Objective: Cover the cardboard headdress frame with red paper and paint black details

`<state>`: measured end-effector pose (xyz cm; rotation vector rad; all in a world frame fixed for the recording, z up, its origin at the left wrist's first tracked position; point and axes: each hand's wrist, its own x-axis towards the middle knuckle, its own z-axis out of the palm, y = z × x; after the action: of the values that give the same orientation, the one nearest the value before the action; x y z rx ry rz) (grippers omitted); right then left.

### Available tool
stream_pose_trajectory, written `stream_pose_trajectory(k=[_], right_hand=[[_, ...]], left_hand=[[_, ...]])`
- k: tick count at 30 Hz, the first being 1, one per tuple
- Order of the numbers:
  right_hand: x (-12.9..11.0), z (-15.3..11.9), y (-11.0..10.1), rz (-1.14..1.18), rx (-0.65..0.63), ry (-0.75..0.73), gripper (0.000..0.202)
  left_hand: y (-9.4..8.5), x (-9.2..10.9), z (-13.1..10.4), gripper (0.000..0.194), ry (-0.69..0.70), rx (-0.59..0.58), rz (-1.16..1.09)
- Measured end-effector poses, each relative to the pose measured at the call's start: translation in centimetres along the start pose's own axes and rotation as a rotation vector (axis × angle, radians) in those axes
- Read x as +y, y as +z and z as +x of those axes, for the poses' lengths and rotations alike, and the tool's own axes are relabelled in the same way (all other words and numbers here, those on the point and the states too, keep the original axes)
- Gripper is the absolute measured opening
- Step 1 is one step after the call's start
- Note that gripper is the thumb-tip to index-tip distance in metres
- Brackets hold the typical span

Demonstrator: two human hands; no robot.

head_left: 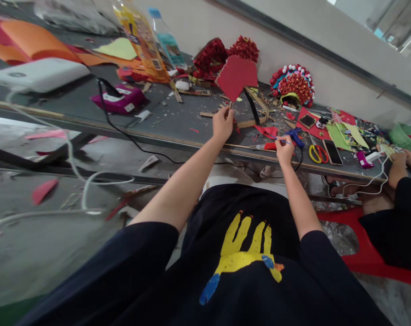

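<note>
Left hand [223,123]: grip pinched on one red cutout [237,78]. Right hand [284,150]: grip pinched round one blue stick [282,141]. Tabletop [178,118]: two bottles [146,43].

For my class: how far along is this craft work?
Looks done: the decorated piece by the wall, already covered in red frills and edged with beads.
In hand: the left hand holds up a red card shape; the right hand holds a thin blue tool.
Probably left: decorating that card, whose visible face is bare.
</note>
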<state>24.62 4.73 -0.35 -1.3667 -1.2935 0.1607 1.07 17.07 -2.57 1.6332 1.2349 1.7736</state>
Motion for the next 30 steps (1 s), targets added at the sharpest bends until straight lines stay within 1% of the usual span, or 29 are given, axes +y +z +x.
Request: stream_pose_trajectory(k=[7, 14, 19, 30], right_hand=[[0.1, -0.1, 0.0, -0.015, -0.044, -0.046, 0.007], [-0.1, -0.4, 0.1, -0.06, -0.047, -0.08, 0.005], [-0.4, -0.4, 0.0, -0.059, -0.051, -0.102, 0.003], [-1.2, -0.7, -0.1, -0.065, -0.09, -0.101, 0.003]], left_hand=[[0.1, -0.3, 0.1, 0.041, -0.011, -0.018, 0.011], [0.2, -0.6, 0.2, 0.045, -0.005, -0.005, 0.016], [0.3, -0.9, 0.2, 0.047, 0.01, 0.025, 0.015], [0.2, -0.4, 0.1, 0.042, 0.006, 0.014, 0.007]])
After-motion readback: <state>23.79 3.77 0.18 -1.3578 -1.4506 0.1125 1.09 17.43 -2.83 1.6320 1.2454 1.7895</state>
